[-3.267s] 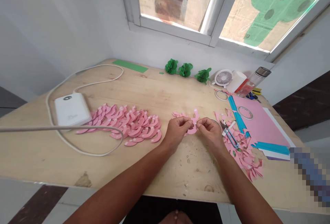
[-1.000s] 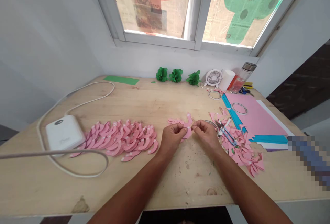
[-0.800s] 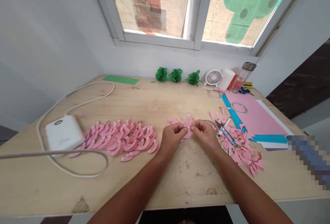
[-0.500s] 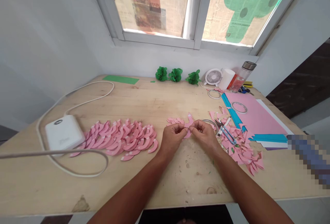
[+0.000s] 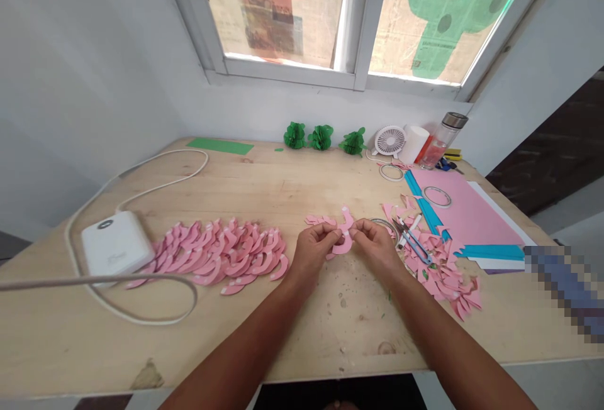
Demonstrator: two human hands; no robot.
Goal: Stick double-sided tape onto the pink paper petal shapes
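A curved pink paper cutout (image 5: 346, 243) with small white patches is held up between my hands, just above the table. My left hand (image 5: 317, 248) pinches its left side between thumb and forefinger. At the right edge of the cutout, the fingertips of my right hand (image 5: 376, 245) are pinched together on it. A few small pink paper pieces (image 5: 321, 219) lie just behind my left hand. Farther left spreads a heap of similar pink curved cutouts (image 5: 226, 253), many with white patches. Beside my right hand are scissors (image 5: 415, 243) on a pile of pink scraps (image 5: 446, 271).
A white power bank (image 5: 116, 243) with a looping cable (image 5: 141, 319) sits left. Pink sheets (image 5: 476, 209), a tape roll (image 5: 436, 196) and blue strips (image 5: 491, 252) lie right. At the back stand green paper ornaments (image 5: 322, 137), a small fan (image 5: 390, 139) and a glass bottle (image 5: 438, 146).
My fingertips have moved slightly apart, and more of the pink cutout with its white patches shows between them. The things on the table have stayed in place.
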